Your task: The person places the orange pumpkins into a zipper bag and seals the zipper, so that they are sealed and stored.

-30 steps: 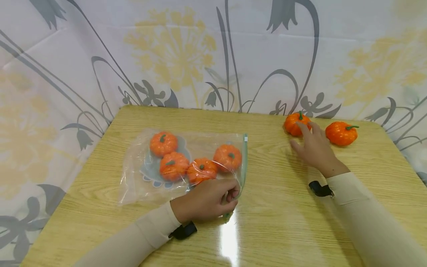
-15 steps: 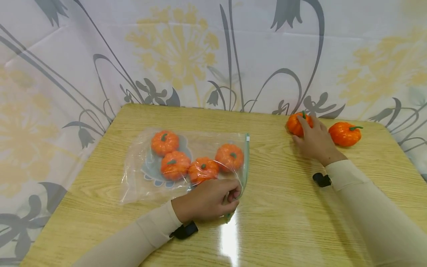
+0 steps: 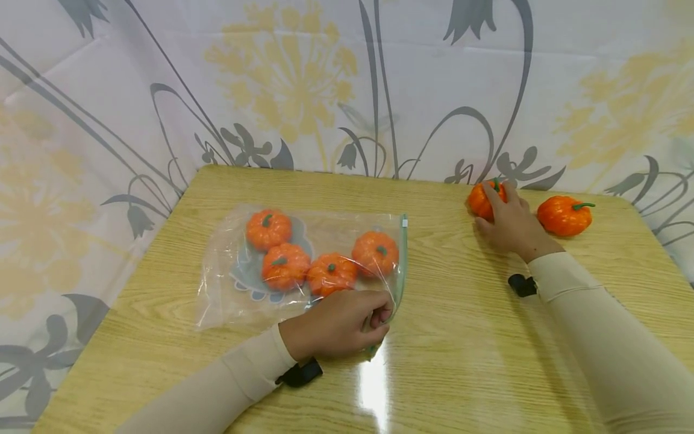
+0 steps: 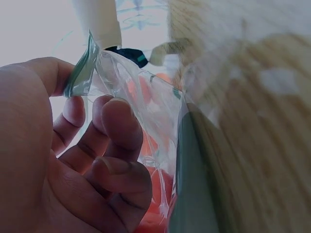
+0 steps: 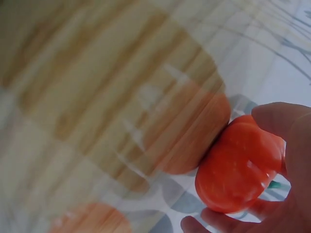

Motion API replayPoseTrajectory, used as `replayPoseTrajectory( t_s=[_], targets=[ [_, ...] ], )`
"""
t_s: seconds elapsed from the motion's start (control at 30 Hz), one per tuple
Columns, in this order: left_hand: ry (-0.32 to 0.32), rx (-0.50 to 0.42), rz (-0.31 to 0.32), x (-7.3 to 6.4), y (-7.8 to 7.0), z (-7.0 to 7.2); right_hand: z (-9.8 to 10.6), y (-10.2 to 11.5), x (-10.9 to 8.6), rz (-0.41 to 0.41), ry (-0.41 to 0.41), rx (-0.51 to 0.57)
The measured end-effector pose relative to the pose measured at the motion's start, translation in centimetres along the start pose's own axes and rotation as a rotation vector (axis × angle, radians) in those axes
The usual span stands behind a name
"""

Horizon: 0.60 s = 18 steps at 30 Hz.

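Note:
A clear zip bag [image 3: 222,289] with a green zip edge lies on the table, several small orange toy pumpkins [image 3: 286,267] inside it. My left hand [image 3: 341,322] pinches the near corner of the bag's mouth between thumb and fingers; in the left wrist view the plastic [image 4: 119,73] stands lifted there, the opening gaping. At the back right my right hand [image 3: 512,226] grips a loose orange pumpkin [image 3: 479,200], thumb on one side and fingers round the other. The right wrist view shows this pumpkin [image 5: 238,167] against the tabletop.
Another loose pumpkin [image 3: 565,216] sits just right of my right hand. The wooden table [image 3: 444,361] ends at a flower-patterned cloth [image 3: 423,78] behind it. A black wrist strap [image 3: 300,374] is on the left wrist.
My right hand has closed its fingers round the pumpkin that it was reaching over. The left hand keeps its pinch on the bag. The head view has shifted slightly.

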<state>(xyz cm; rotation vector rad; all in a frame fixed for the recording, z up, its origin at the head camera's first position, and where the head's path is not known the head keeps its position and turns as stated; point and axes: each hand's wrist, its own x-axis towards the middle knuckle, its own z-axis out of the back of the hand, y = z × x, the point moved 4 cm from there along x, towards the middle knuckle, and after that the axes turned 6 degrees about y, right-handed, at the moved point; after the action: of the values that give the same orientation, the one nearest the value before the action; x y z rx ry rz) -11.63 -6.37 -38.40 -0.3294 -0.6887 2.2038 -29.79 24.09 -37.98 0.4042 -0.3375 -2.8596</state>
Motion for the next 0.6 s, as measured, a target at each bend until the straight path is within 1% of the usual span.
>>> replayPoseTrajectory(
  t_s=[0.17,0.3,0.43,0.6],
  targets=[
    [0.003,-0.001,0.006,0.0,0.0,0.0,-0.1,0.3,-0.2,-0.004,-0.013,-0.007],
    [0.002,-0.005,0.009,0.0,0.0,-0.1,-0.1,0.8,-0.5,0.000,-0.037,-0.054],
    [0.000,-0.012,0.009,0.0,0.1,-0.1,-0.2,1.5,-1.0,0.031,-0.073,-0.093],
    [0.005,-0.021,0.010,0.1,0.1,-0.2,-0.2,2.0,-1.7,0.076,-0.084,-0.067]
  ],
)
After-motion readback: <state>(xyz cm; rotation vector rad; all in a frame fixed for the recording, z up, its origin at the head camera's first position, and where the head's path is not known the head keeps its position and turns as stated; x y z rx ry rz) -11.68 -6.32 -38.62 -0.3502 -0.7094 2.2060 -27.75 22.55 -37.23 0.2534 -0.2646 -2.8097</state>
